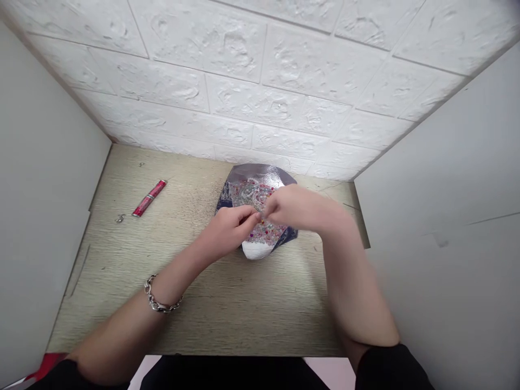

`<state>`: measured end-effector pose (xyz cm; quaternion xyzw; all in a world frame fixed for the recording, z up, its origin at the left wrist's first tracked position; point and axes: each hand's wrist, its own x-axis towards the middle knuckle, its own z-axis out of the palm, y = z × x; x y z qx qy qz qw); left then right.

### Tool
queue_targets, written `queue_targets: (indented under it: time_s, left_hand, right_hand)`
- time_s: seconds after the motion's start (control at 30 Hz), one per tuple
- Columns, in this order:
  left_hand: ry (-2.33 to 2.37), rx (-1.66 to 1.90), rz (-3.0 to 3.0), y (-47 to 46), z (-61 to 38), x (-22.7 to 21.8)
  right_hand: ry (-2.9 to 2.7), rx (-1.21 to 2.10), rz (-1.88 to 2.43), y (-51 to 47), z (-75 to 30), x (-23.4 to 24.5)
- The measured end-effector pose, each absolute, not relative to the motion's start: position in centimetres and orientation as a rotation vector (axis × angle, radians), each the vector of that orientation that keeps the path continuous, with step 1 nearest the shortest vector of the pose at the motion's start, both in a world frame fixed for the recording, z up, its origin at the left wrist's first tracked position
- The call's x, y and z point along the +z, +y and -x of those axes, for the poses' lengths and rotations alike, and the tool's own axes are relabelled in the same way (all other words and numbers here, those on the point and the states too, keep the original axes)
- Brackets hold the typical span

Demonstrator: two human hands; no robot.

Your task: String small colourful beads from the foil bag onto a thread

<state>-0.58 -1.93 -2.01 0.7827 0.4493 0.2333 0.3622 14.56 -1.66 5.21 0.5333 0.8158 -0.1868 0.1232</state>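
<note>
A shiny foil bag (260, 176) lies open on the wooden table (227, 303), full of small coloured beads (266, 232). Over it, my left hand (227, 230) is closed in a pinch, its fingertips meeting those of my right hand (298, 208), which is also pinched. Both hold something tiny that I cannot make out, perhaps a bead or thread. A silver chain bracelet (160, 298) circles my left wrist.
A red tube (149, 197) lies at the table's left rear, with small metal bits (120, 218) beside it and another (141, 164) further back. White walls close in on the left, right and behind.
</note>
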Motion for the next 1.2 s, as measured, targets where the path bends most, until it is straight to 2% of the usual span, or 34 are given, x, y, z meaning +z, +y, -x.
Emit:
queue_targets:
  time_s: [0.07,0.1,0.23,0.67,0.97,1.2]
  left_hand:
    - [1.179,0.582,-2.048,-1.9,0.6,-1.9]
    - [1.181,0.582,-2.054,-1.9,0.6,-1.9]
    - [1.184,0.589,-2.041,-1.7,0.6,-1.9]
    - [1.124,0.636,-1.992,-1.9,0.6,-1.8]
    - [1.122,0.642,-1.929,-1.8,0.7,-1.8]
    - [1.124,0.648,-1.968,-1.8,0.8,-2.0]
  right_hand:
    - [2.15,-0.195,-1.886,0.3,-15.4,3.4]
    - [2.115,-0.175,-1.902,0.9,-15.7,2.5]
    - [1.975,-0.246,-1.925,2.0,-15.3,0.3]
    - [1.818,-0.257,-1.907,2.9,-14.4,-0.4]
    - [1.814,-0.349,-1.839,2.9,-14.4,-0.1]
    - [1.94,-0.288,-1.789,2.8,-16.2,-1.1]
